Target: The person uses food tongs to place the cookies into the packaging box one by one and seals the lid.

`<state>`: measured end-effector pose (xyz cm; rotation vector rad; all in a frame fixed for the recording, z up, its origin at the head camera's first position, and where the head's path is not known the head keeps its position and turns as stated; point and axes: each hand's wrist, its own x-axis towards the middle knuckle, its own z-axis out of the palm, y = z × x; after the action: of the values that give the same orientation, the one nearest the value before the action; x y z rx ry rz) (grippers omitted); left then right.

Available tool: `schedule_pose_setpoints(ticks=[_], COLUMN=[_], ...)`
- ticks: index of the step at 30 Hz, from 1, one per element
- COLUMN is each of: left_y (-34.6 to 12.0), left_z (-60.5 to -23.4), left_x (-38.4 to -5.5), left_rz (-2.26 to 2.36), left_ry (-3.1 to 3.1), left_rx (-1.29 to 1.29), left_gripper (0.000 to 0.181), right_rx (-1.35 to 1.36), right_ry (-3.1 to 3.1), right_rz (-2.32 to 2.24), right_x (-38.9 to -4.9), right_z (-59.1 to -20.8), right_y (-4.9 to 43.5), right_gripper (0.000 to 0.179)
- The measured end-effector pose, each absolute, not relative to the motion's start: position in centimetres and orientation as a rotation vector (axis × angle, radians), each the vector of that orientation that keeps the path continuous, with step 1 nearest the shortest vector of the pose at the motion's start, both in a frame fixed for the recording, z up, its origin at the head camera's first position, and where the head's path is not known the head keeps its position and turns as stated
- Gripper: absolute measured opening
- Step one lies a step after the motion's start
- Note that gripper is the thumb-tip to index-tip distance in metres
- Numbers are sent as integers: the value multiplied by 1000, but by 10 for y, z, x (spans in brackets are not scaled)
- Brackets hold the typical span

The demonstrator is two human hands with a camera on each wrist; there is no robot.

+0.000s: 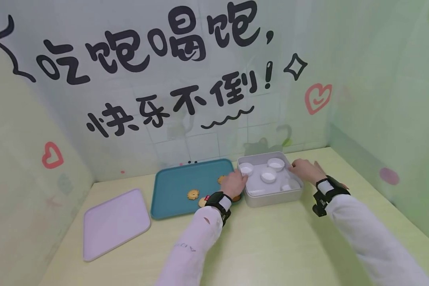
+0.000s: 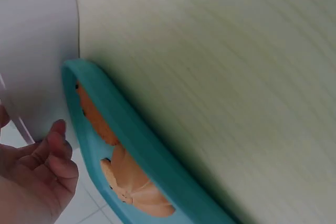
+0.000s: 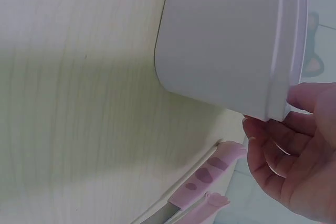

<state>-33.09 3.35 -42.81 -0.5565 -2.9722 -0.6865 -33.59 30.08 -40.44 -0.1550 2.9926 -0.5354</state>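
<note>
A pale grey-white box (image 1: 271, 200) stands at the back of the table with several small white cups (image 1: 268, 175) inside. At its left rim is my left hand (image 1: 234, 183), pinching the wall with the fingers on the outer side. My right hand (image 1: 306, 171) grips the right rim; in the right wrist view, the thumb lies on top and the fingers curl under the lip of the box (image 3: 226, 35). A teal tray (image 1: 175, 190) lies directly left of the box, holding several cookies (image 1: 193, 194). The left forearm hides part of this tray.
A lilac tray (image 1: 116, 224) lies at the table's left. Beside the box, the right wrist view shows a pink spotted handle (image 3: 207, 174) with a metal blade, and a second pink handle (image 3: 202, 213). Walls with printed lettering enclose the back and sides.
</note>
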Motion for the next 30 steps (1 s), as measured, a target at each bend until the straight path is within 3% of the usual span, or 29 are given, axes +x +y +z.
schedule_pose_setpoints(ticks=[7, 15, 18, 20, 22, 26, 30], left_y=[36, 43, 46, 46, 47, 46, 43], left_z=[-431, -432, -434, -435, -435, -438, -441], left_x=[-329, -319, -314, -310, -305, -292, -280], left_rz=[-692, -630, -657, -661, -667, -649, -649], left_ry=[-2981, -2928, -2946, -2945, -2933, -2896, -2878], left_rx=[-548, -650, -630, -631, -636, -649, -676], left_gripper=[23, 17, 17, 17, 17, 16, 17], right_rx=[-250, -438, -533, -597, -665, -818, -869], right_ry=[3012, 3129, 3157, 3166, 3179, 3208, 3191], right_rz=[-476, -363, -360, -351, -321, -261, -311], right_x=[-327, -312, -306, -301, -295, -282, -269], right_z=[-400, -406, -412, -415, -415, -415, -414], right_y=[299, 309, 315, 317, 319, 322, 321], right_gripper=[22, 29, 10, 8, 9, 36, 41])
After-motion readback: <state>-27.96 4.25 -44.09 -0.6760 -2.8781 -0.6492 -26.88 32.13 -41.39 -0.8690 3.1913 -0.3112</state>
